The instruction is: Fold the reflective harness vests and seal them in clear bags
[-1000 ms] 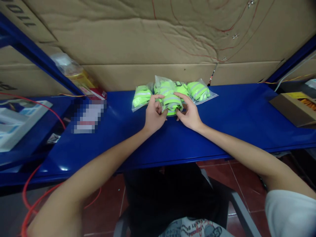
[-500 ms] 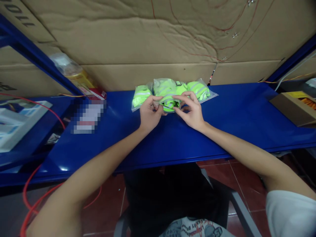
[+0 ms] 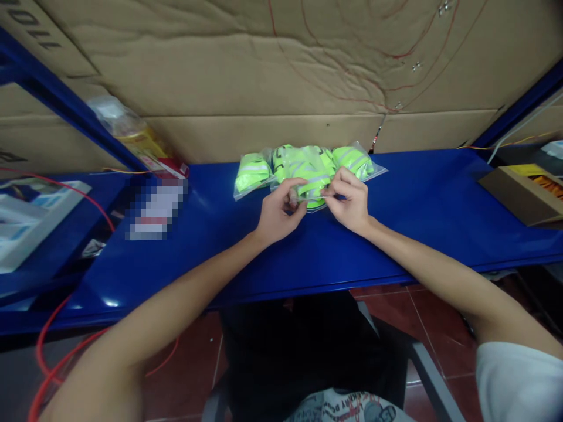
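A clear plastic bag (image 3: 303,164) holds folded neon-yellow fabric with pale reflective bands and dark lettering, like a safety vest. Its near edge is pinched by my left hand (image 3: 281,210) at the left and by my right hand (image 3: 349,199) at the right. Some of the yellow fabric shows just below the stretched edge, between my fingers. To the left lies a smaller clear bag (image 3: 252,173) of the same yellow material. Another such bag (image 3: 354,161) rests behind my right hand, partly covered by it.
The bags lie on a blue metal shelf (image 3: 211,246) against a cardboard wall (image 3: 246,76). At left stand a bottle (image 3: 136,135) and a white tray (image 3: 39,228); an open cardboard box (image 3: 519,193) is at right. A red cable (image 3: 48,351) hangs at lower left.
Both hands have come slightly nearer to me with the bag's edge. The opening has narrowed to a flatter line, and my right fingers have closed into a pinch.
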`<state>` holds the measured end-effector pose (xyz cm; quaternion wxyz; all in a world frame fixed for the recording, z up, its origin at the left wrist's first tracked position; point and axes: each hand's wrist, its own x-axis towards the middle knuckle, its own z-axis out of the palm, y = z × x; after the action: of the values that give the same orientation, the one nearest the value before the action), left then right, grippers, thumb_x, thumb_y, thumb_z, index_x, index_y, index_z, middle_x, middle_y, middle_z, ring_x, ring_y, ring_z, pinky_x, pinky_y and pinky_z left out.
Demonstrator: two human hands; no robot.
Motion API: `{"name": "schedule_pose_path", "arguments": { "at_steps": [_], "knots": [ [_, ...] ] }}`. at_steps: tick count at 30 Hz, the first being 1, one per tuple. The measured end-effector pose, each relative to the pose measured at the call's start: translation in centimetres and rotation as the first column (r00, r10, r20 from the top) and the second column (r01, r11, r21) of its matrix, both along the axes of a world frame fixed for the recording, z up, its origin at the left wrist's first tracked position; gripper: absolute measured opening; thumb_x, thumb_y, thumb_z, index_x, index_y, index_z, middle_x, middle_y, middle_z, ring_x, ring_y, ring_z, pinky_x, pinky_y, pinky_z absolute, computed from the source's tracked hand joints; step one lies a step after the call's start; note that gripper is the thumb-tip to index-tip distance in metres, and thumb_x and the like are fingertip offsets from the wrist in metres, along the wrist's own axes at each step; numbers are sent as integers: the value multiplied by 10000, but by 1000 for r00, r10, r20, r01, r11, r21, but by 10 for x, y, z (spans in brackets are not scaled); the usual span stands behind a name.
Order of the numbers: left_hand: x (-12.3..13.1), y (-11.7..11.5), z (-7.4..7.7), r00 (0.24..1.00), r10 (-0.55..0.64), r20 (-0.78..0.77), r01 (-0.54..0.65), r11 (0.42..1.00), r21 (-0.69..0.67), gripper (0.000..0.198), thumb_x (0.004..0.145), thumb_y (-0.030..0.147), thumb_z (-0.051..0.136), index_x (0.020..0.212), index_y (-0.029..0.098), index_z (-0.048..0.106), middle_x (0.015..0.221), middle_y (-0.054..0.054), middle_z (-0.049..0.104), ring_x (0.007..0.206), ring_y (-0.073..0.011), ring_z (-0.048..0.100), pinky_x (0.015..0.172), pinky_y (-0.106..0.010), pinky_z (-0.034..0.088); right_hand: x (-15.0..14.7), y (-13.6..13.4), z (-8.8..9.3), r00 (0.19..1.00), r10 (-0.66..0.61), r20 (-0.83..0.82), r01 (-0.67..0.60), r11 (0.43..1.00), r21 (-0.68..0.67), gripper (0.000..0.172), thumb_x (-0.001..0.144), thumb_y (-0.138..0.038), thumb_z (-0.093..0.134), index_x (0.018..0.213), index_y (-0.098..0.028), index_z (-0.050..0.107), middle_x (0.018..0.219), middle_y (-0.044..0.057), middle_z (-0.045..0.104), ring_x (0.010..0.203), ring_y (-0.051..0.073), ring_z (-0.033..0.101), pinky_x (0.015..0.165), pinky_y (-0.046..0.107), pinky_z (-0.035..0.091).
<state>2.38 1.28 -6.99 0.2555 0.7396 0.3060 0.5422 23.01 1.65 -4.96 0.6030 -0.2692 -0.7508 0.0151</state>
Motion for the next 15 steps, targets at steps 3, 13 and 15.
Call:
{"name": "schedule_pose_path", "arguments": {
  "at_steps": [3, 13, 15],
  "knots": [
    [-3, 3, -1, 997, 21, -69, -19, 999, 38, 474, 880, 337, 890, 1328, 256, 761, 943, -13, 740, 636, -93, 577, 582, -224, 526, 3, 4, -2, 996, 24, 87, -25, 1000, 11, 280, 978, -122, 638, 711, -204, 614, 708, -25, 457, 615, 121, 426, 579, 280, 385],
    [-13, 26, -7, 981, 91, 173, -74, 992, -99, 220, 794, 273, 912, 1012, 245, 895, 850, -9, 739, 591, -95, 652, 548, -240, 606, 3, 3, -5, 949, 189, 253, -178, 982, -66, 210, 960, -100, 627, 1075, -204, 769, 816, -15, 575, 659, 124, 527, 638, 276, 463],
    [-12, 26, -6, 974, 85, 208, -57, 989, -139, 191, 789, 304, 918, 969, 245, 900, 841, -12, 730, 572, -95, 662, 547, -254, 630, 2, 3, -6, 952, 176, 249, -154, 983, -104, 221, 954, -89, 608, 1034, -211, 774, 798, -15, 559, 656, 130, 512, 638, 280, 460]
  ]
}}
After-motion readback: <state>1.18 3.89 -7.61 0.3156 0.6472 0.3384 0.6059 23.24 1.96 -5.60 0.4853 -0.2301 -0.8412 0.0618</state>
